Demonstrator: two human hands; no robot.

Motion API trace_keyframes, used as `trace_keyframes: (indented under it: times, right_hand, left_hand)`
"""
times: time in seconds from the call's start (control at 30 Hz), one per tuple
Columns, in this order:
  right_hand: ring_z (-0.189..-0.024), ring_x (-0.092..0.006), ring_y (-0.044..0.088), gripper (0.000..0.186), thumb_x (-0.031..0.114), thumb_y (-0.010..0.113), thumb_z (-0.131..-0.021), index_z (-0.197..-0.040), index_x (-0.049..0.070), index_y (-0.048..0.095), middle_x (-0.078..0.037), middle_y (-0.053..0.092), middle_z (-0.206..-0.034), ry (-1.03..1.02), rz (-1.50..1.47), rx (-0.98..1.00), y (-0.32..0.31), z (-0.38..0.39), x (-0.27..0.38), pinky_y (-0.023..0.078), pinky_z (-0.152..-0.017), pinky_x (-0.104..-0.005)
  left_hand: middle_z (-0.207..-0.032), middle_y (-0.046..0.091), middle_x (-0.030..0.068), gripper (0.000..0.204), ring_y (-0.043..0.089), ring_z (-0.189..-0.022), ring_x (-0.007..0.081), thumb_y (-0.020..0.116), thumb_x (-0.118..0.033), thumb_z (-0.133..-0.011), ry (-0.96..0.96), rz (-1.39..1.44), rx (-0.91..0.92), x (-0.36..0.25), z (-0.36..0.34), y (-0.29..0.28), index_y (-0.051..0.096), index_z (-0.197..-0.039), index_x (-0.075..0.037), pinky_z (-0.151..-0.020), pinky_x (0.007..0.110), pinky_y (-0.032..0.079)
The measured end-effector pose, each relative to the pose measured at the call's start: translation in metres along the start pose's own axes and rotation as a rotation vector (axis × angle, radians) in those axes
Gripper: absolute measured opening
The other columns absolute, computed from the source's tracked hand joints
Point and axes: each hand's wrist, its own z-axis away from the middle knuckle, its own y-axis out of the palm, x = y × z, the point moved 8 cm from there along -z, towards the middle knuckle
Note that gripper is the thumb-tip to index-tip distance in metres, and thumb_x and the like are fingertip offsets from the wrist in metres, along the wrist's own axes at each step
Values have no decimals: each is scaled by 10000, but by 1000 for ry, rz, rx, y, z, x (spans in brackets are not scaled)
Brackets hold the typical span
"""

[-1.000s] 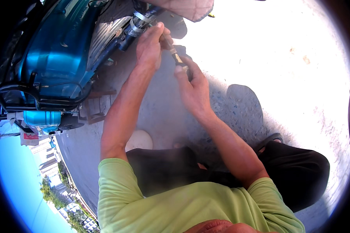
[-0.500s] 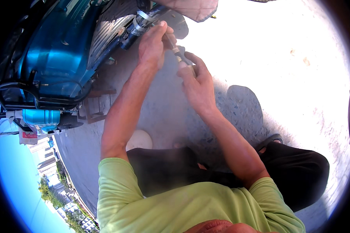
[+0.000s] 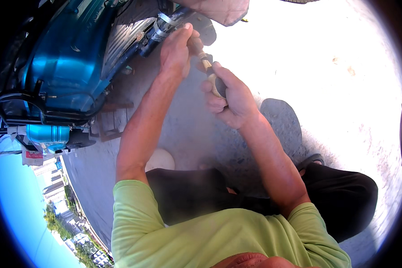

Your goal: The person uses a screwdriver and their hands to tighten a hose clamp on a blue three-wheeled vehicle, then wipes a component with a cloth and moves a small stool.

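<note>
My left hand (image 3: pixel 176 51) is closed, thumb along the top, around a slender piece (image 3: pixel 205 60) with a pale yellowish end. Most of that piece is hidden in the fingers. To its right, my right hand (image 3: pixel 236 96) is closed on a small rounded piece (image 3: pixel 219 86) with a dark face and a pale tan edge; its kind I cannot make out. The two held things meet or nearly touch at the fingertips. Both hands are beside a dark tube (image 3: pixel 154 42) wrapped with silvery bands, on the blue vehicle's near side.
A shiny blue vehicle (image 3: pixel 62 58) with a black tubular bar (image 3: pixel 42 107) fills the upper left. Under it stands a small wooden frame (image 3: pixel 109 125). A round pale object (image 3: pixel 161 160) rests on the concrete ground (image 3: pixel 335 98) by my knee. A pinkish panel (image 3: pixel 223 9) overhangs at the top.
My right hand has turned and shifted slightly down and right, with its fingers now curled so the rounded dark piece shows. My left hand has barely moved.
</note>
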Motion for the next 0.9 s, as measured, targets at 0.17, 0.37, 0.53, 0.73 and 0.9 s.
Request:
trace_keyframes:
  times: [0.17,0.37,0.53,0.73,0.9]
  right_hand:
    - [-594,-126,487,400,330,494,-1007,-1297,60,554,-61,566,-823,-623,1097,-423,-3,11,26,393,-540,-258]
    - [-559,-128,473,331,314,439,-1027,-1219,77,566,-70,565,-809,-119,276,-126,-11,-1,9,388,-512,-257]
    - [-478,-122,421,229,320,452,-1023,-1060,111,538,-78,563,-817,100,-268,160,-11,-6,2,342,-450,-248]
    - [-636,-152,567,394,297,525,-986,-1296,54,519,-112,620,-910,-934,1328,-484,-2,17,38,466,-593,-282]
    - [-633,-154,556,418,294,528,-989,-1333,58,503,-83,618,-914,-419,888,-361,-13,5,24,458,-599,-278]
  left_hand:
    - [-751,610,76,279,574,-669,181,591,-291,-982,12,-47,-31,0,0,0,604,-920,-19,-639,322,479]
    - [-760,612,72,283,576,-682,174,598,-292,-979,12,-33,-35,-1,2,2,608,-943,-11,-643,318,482]
    - [-766,617,65,283,582,-694,165,612,-296,-972,35,2,-8,0,0,6,612,-948,-13,-642,308,479]
    - [-763,620,60,276,584,-691,156,618,-299,-969,5,-65,-45,0,0,4,619,-943,-24,-634,296,470]
    - [-741,607,63,272,578,-671,165,610,-291,-974,21,-47,-60,0,1,1,611,-938,-22,-627,300,469]
